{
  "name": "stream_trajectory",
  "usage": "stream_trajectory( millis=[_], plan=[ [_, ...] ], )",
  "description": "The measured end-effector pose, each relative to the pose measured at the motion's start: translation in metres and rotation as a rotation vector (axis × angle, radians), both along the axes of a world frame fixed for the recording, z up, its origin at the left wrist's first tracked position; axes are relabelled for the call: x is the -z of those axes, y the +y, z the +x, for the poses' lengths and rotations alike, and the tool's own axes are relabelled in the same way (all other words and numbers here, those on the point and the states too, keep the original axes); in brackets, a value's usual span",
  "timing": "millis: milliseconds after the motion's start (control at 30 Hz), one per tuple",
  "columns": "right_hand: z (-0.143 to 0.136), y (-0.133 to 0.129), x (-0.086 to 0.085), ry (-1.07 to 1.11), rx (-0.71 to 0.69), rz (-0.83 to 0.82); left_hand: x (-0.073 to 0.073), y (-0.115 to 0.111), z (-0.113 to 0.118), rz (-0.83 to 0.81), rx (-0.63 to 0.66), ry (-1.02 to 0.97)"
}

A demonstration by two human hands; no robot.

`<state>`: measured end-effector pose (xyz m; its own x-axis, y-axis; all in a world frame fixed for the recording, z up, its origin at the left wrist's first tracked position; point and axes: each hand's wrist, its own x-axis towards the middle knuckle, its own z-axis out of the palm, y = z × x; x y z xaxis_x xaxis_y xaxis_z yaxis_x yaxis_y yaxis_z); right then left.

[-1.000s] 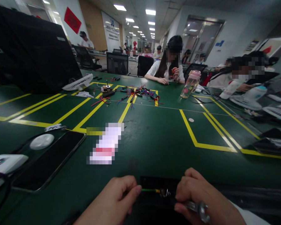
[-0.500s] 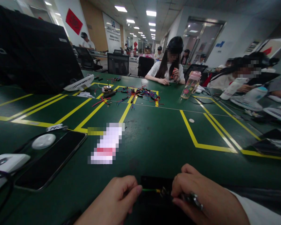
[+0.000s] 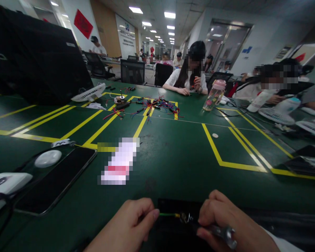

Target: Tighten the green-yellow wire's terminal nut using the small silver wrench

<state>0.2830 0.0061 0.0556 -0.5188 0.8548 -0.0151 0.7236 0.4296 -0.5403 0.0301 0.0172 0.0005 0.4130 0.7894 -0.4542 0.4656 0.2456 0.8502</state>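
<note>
My left hand (image 3: pixel 136 218) is closed, thumb and fingertip pinching a thin green wire (image 3: pixel 167 214). The wire runs right to a yellow sleeve and a small metal terminal (image 3: pixel 183 217). In my right hand (image 3: pixel 223 217), fingers curl around a metal wrench (image 3: pixel 229 237); one jaw end sticks out below the palm, toward the lower right. Its other end, at the fingertips, is beside the terminal, and I cannot tell if they touch. A black object (image 3: pixel 170 234) lies under both hands, its shape mostly lost in the dark.
A dark phone (image 3: pixel 57 182) and a white puck-like item (image 3: pixel 48 159) lie at left. A pixelated bright rectangle (image 3: pixel 120 161) is ahead. Farther off are tangled wires (image 3: pixel 160 104), a bottle (image 3: pixel 214 95) and a black computer case (image 3: pixel 36 59). A person (image 3: pixel 191 71) sits opposite.
My right hand has shifted slightly right, with the wrench moving along, and more of the metal near the terminal shows. My left hand stays put on the wire.
</note>
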Motion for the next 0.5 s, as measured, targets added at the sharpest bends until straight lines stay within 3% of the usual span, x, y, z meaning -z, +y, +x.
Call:
stream_trajectory(
  millis=[233,500],
  plan=[
    [-0.008,0.006,-0.001,-0.046,-0.021,0.025,0.003,0.0,0.0,0.005,0.002,-0.006],
    [-0.013,0.014,-0.02,-0.144,-0.077,-0.019,0.003,0.001,0.001,-0.01,-0.002,-0.016]
  ],
)
